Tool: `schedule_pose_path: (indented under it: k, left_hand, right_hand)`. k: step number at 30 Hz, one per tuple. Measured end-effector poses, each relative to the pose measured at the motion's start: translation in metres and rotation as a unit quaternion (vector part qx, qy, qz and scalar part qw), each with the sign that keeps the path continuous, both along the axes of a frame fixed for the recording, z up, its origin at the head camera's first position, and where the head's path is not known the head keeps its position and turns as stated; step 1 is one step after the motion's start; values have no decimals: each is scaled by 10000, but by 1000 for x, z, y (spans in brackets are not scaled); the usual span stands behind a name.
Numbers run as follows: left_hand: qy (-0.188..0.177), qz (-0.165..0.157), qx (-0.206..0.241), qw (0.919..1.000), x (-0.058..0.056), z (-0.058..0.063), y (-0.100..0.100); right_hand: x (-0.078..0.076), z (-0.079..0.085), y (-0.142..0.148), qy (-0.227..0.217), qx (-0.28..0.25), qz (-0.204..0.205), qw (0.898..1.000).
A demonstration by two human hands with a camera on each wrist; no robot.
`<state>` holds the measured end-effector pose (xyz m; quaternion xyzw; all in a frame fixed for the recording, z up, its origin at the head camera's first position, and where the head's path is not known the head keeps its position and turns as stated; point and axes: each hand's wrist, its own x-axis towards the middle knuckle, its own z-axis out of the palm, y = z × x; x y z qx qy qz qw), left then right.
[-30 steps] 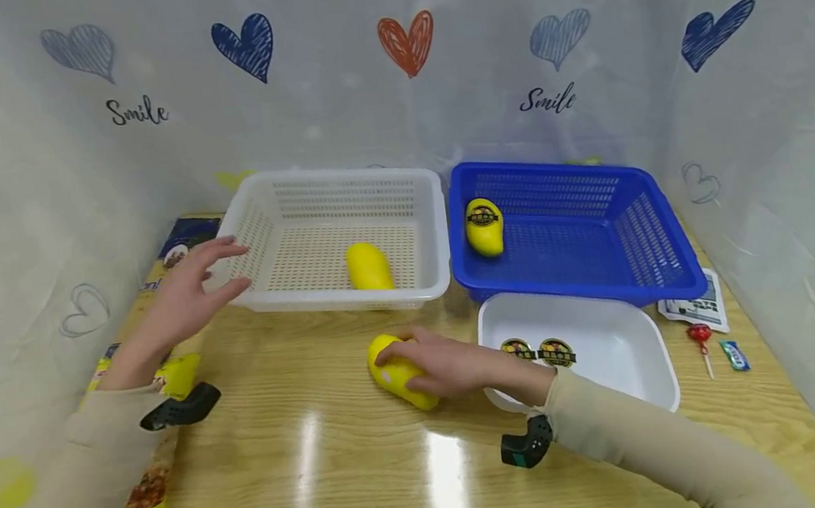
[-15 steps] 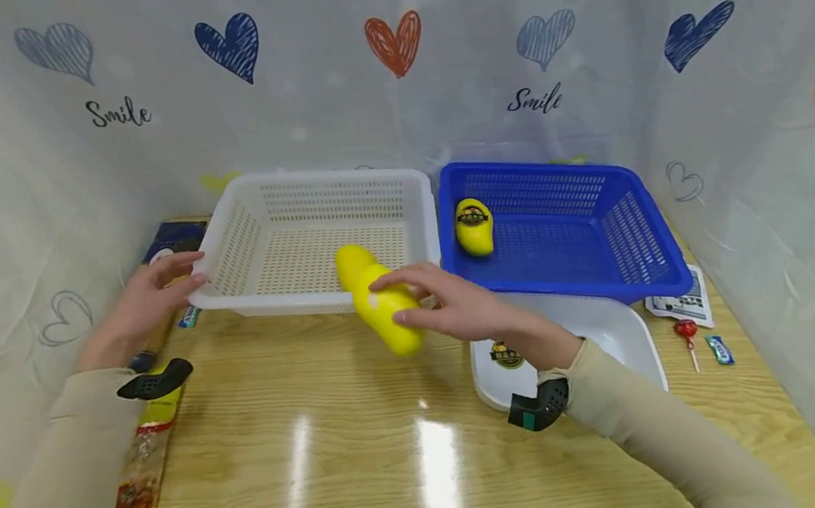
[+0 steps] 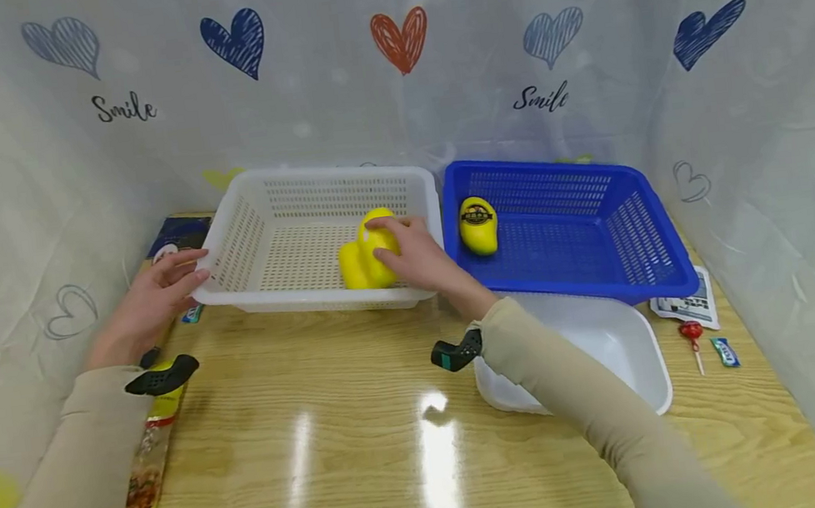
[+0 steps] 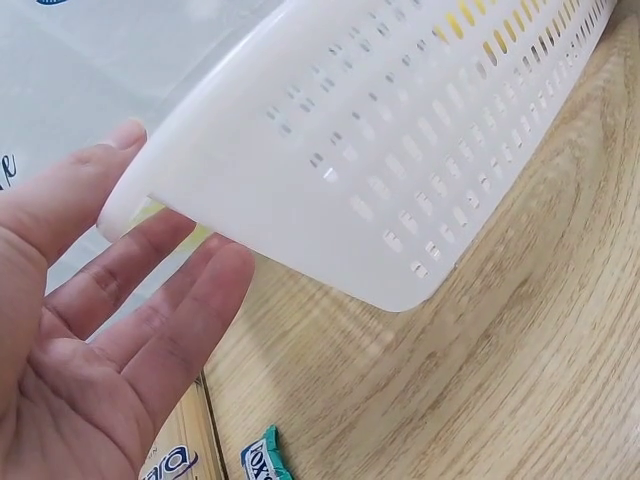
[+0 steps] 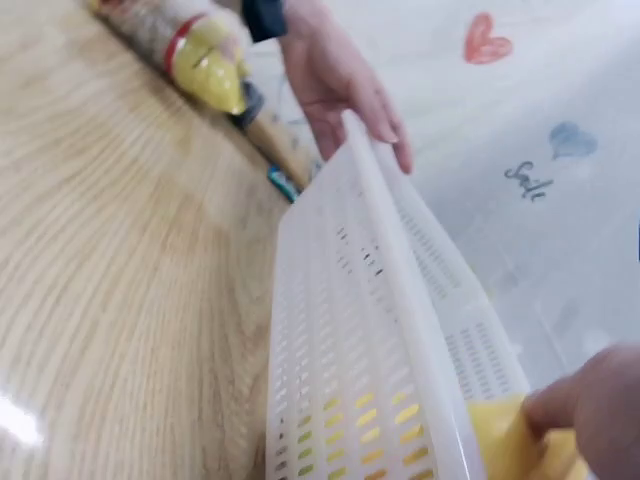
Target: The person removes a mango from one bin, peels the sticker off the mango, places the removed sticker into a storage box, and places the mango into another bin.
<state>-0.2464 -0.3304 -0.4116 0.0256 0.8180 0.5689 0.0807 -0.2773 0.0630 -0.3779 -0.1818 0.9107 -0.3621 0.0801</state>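
Observation:
My right hand (image 3: 419, 257) reaches into the white basket (image 3: 292, 301) and holds a yellow mango (image 3: 370, 246) between thumb and fingers. Right beside it, a second mango (image 3: 352, 269) lies on the basket floor, near the front wall. My left hand (image 3: 159, 295) grips the basket's left corner; in the left wrist view, the thumb (image 4: 125, 135) is over the rim and fingers are under it. Yellow shows through the basket's slots in the right wrist view, where my right hand is only partly in frame. A mango with a black label (image 3: 479, 236) lies in the blue basket (image 3: 578, 289).
A shallow white tray (image 3: 637, 345) sits before the blue basket, partly under my right forearm. On the right are a packet (image 3: 692, 304), a red lollipop (image 3: 691, 331) and a small candy (image 3: 726, 352). A food bag (image 3: 149, 476) lies by my left forearm, another candy (image 3: 192, 314) near the basket corner.
My right hand has lifted the mango from the table and carried it into the white basket beside the other one. My left hand has come down onto the basket's left corner.

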Motion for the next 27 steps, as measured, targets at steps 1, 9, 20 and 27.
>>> schedule_pose_path:
  k: [1,9,20,27]
  left_hand:
    - [0,1,21,10000,0,0,0]
    - [-35,-18,231,9997,-2,-4,0]
    - [-115,-137,729,9972,-2,-10,-6]
    - [-260,-195,801,9963,-3,-10,-4]
  right_hand:
    - [-2,-2,-4,11,145,-67,9999]
    - [-9,-6,-20,-341,926,-344,9945]
    - [-17,-12,-23,-910,675,-360,9929]
    - [-25,-20,-24,-1198,873,-40,9889]
